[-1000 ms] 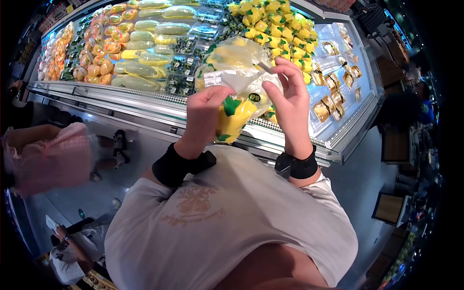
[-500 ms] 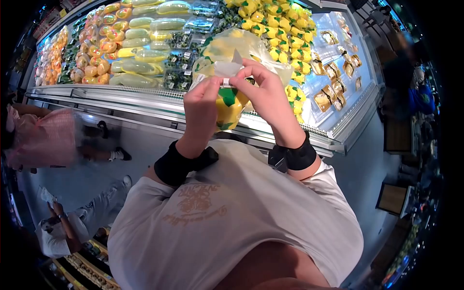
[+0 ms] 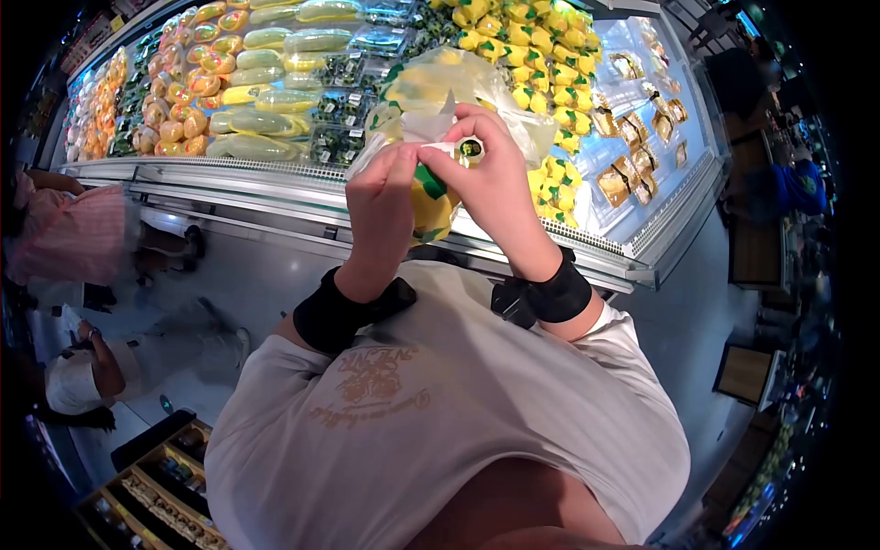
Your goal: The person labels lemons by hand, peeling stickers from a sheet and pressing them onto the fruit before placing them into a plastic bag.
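Observation:
Both my hands meet over the near rim of the display case, in front of a clear plastic bag [image 3: 449, 75] with yellow and green packs in it. Thumb and fingers of my left hand [image 3: 383, 197] pinch the left end of a small white label [image 3: 440, 147]. My right hand [image 3: 486, 170] pinches the label's other end. Just below the fingers shows a yellow and green pack [image 3: 431, 206], partly hidden by my hands. A white paper piece [image 3: 429, 125] stands up behind the fingertips.
The refrigerated case [image 3: 275, 191] holds wrapped long vegetables [image 3: 261, 121], round orange fruit packs [image 3: 183, 124], yellow packs [image 3: 530, 55] and brown packs [image 3: 628, 176]. One person in pink [image 3: 73, 234] and another in white [image 3: 87, 376] are at the left.
The label has tilted and shifted slightly left between my fingers, and my right hand has moved a little left with it. The people at the left have moved further left.

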{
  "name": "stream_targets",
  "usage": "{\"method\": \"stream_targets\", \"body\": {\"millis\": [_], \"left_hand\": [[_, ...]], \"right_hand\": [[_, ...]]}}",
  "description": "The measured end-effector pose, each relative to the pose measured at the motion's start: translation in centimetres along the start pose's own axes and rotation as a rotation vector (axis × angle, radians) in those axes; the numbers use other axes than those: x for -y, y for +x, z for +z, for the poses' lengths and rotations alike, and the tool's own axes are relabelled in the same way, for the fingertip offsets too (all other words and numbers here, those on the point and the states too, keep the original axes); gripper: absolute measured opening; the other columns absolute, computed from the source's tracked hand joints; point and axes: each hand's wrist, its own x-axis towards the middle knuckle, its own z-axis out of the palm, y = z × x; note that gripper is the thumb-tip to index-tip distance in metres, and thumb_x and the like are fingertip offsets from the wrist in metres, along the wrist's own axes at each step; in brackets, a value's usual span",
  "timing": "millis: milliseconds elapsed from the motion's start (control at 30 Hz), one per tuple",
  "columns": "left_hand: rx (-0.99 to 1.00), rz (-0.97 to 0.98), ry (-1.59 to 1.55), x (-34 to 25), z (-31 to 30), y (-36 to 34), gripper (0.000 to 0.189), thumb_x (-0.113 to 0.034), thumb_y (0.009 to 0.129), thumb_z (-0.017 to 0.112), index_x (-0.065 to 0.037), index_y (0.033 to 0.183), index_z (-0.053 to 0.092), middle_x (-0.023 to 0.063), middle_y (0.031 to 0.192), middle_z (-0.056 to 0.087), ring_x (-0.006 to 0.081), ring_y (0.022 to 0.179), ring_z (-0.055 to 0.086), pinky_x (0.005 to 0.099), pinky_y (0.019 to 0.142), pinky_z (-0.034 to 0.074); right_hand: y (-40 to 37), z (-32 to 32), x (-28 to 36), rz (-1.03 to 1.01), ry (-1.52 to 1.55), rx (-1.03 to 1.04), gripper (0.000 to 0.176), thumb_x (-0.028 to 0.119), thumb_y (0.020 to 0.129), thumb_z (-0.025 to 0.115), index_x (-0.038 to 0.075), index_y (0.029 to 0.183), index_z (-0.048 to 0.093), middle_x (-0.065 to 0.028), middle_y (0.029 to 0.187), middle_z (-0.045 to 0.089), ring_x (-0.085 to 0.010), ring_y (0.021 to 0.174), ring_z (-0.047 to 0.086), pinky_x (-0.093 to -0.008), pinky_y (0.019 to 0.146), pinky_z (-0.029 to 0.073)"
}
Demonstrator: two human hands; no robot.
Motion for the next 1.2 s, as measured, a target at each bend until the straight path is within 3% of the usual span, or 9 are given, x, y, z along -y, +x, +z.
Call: {"method": "stream_targets", "body": {"millis": [133, 267, 333, 433, 767, 833, 900, 1033, 1200], "left_hand": [[0.014, -0.012, -0.035, 0.1, -0.2, -0.1, 0.026, -0.013, 0.095, 0.046, 0.006, 0.096, 0.064, 0.0053, 0.091, 0.062, 0.0094, 0.081, 0.056, 0.0231, 0.074, 0.045], [0.033, 0.0, -0.085, -0.1, -0.1, -0.4, 0.026, -0.014, 0.094, 0.05, 0.006, 0.094, 0.066, 0.0059, 0.092, 0.064, 0.0096, 0.081, 0.056, 0.0232, 0.075, 0.045], [0.042, -0.029, -0.104, 0.0, 0.0, -0.7, 0.025, -0.014, 0.094, 0.05, 0.006, 0.095, 0.066, 0.0058, 0.093, 0.064, 0.0094, 0.082, 0.056, 0.023, 0.075, 0.045], [0.052, -0.076, -0.137, 0.4, 0.1, -0.7, 0.025, -0.015, 0.095, 0.051, 0.006, 0.097, 0.066, 0.0055, 0.094, 0.064, 0.0088, 0.083, 0.056, 0.0227, 0.075, 0.045], [0.151, -0.159, -0.193, 0.6, 1.4, -0.8, 0.026, -0.015, 0.096, 0.049, 0.007, 0.103, 0.062, 0.0053, 0.096, 0.063, 0.0096, 0.085, 0.056, 0.0226, 0.078, 0.044], [0.214, 0.337, 0.673, 0.8, 0.7, -0.6, 0.026, -0.013, 0.098, 0.044, 0.007, 0.103, 0.06, 0.0088, 0.096, 0.062, 0.0126, 0.083, 0.058, 0.0239, 0.079, 0.045], [0.02, -0.093, -0.182, 0.8, 2.3, -0.7, 0.026, -0.013, 0.098, 0.042, 0.007, 0.102, 0.059, 0.0112, 0.096, 0.061, 0.0153, 0.087, 0.06, 0.0288, 0.08, 0.048], [0.043, -0.083, -0.039, 0.4, 5.0, -1.3, 0.033, -0.019, 0.1, 0.04, 0.009, 0.109, 0.056, 0.0134, 0.1, 0.061, 0.0178, 0.091, 0.06, 0.0315, 0.082, 0.049], [0.105, -0.066, 0.072, 1.7, 8.4, -1.1, 0.043, -0.023, 0.101, 0.036, 0.013, 0.119, 0.05, 0.0179, 0.108, 0.058, 0.022, 0.102, 0.057, 0.0335, 0.09, 0.047]], "right_hand": [[-0.2, 0.1, -0.1, 0.02, 0.024, -0.075, 0.05, 0.023, 0.073, 0.078, 0.001, 0.105, 0.048, -0.0135, 0.111, 0.055, -0.0251, 0.109, 0.053, -0.0335, 0.091, 0.043], [-0.5, 0.5, -1.3, 0.089, 0.293, 0.002, 0.052, 0.02, 0.077, 0.076, 0.0, 0.112, 0.043, -0.0099, 0.108, 0.053, -0.0202, 0.107, 0.051, -0.0331, 0.093, 0.041], [-1.0, 0.4, -1.4, 0.147, 0.527, 0.033, 0.041, 0.015, 0.084, 0.07, 0.001, 0.112, 0.044, -0.008, 0.11, 0.052, -0.0177, 0.107, 0.05, -0.0327, 0.094, 0.04], [-1.3, 0.1, -1.9, 0.163, 0.602, 0.082, 0.034, 0.01, 0.088, 0.063, 0.002, 0.115, 0.043, -0.007, 0.11, 0.052, -0.016, 0.107, 0.048, -0.032, 0.095, 0.038], [-2.2, -1.3, -4.8, 0.369, 0.95, 0.067, 0.049, 0.019, 0.095, 0.052, 0.006, 0.137, 0.029, -0.0082, 0.113, 0.051, -0.0143, 0.102, 0.049, -0.0286, 0.09, 0.04], [-2.9, -2.6, -5.0, 0.41, 1.08, 0.137, 0.053, 0.025, 0.096, 0.051, 0.007, 0.139, 0.026, -0.0088, 0.113, 0.052, -0.0138, 0.103, 0.049, -0.0271, 0.088, 0.041], [-4.4, -3.1, -6.6, 0.322, 1.02, 0.217, 0.063, 0.021, 0.089, 0.061, 0.003, 0.139, 0.025, -0.0094, 0.114, 0.054, -0.015, 0.105, 0.05, -0.0273, 0.089, 0.041], [-5.7, -3.1, -8.5, 0.14, 0.776, 0.388, 0.082, 0.011, 0.073, 0.078, -0.004, 0.135, 0.027, -0.0106, 0.123, 0.05, -0.0143, 0.111, 0.049, -0.029, 0.096, 0.04], [-6.8, -4.8, -10.4, 0.304, 1.158, 0.269, 0.074, 0.008, 0.071, 0.078, -0.002, 0.131, 0.035, -0.007, 0.119, 0.053, -0.0125, 0.11, 0.05, -0.0291, 0.094, 0.043]]}}
